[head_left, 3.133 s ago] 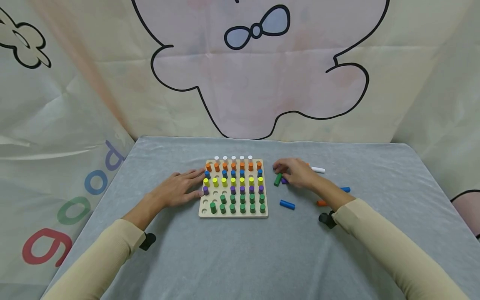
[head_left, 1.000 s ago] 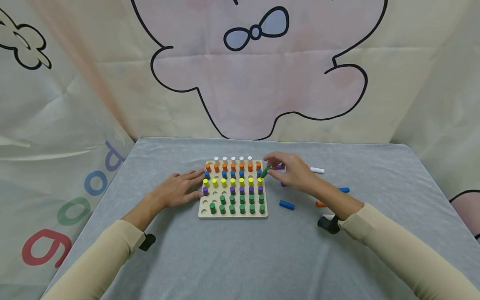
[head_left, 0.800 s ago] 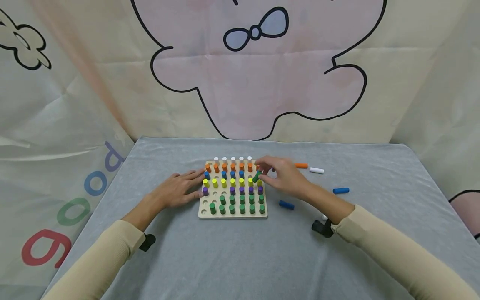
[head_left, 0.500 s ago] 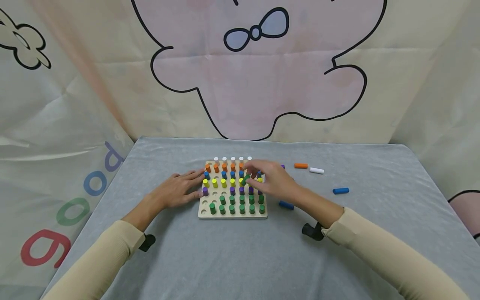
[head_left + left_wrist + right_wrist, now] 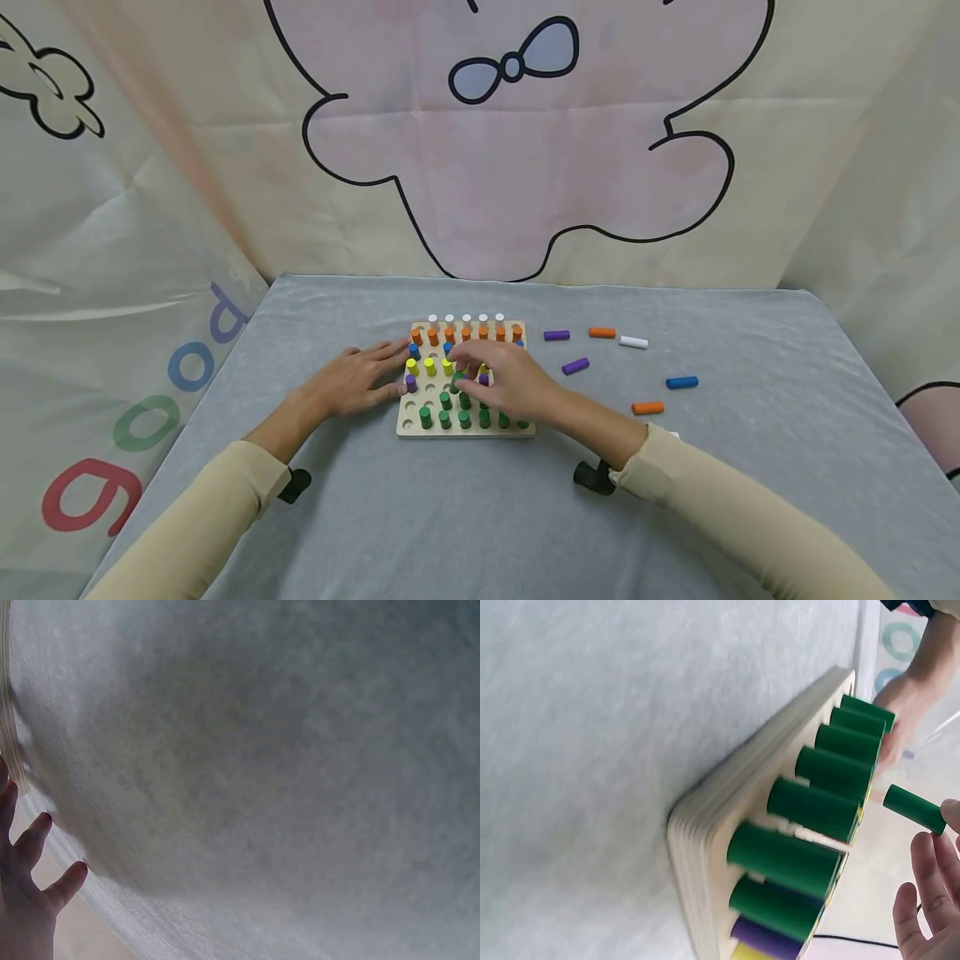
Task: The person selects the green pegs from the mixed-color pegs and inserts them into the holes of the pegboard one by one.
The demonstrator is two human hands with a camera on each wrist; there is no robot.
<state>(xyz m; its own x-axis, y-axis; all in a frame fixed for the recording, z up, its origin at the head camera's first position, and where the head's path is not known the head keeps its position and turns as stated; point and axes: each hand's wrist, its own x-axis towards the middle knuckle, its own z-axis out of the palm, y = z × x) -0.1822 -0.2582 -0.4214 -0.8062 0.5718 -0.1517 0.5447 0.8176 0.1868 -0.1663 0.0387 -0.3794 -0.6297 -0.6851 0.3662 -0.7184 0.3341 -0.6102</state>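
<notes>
A wooden pegboard (image 5: pixel 467 432) lies on the table, carrying rows of white, orange, blue, yellow, purple and green pegs. Over the middle of it, my right hand (image 5: pixel 510 379) pinches a green peg (image 5: pixel 915 808) between thumb and fingertips. In the right wrist view that peg is tilted and clear of the standing green pegs (image 5: pixel 814 806). The right hand hides part of the board's right half in the head view. My left hand (image 5: pixel 358 379) rests with fingers straight at the board's left edge; its spread fingers (image 5: pixel 67 885) show at the left wrist view's lower left.
Right of the board lie loose pegs: two purple ones (image 5: pixel 557 335), an orange peg (image 5: pixel 602 332), a white peg (image 5: pixel 633 342), a blue peg (image 5: pixel 682 382) and another orange peg (image 5: pixel 648 408). Grey cloth (image 5: pixel 375 525) covers the table. A printed curtain (image 5: pixel 480 208) stands behind.
My right hand has picked up the green peg from the table right of the board and carried it left over the board's middle. The left hand has stayed in place.
</notes>
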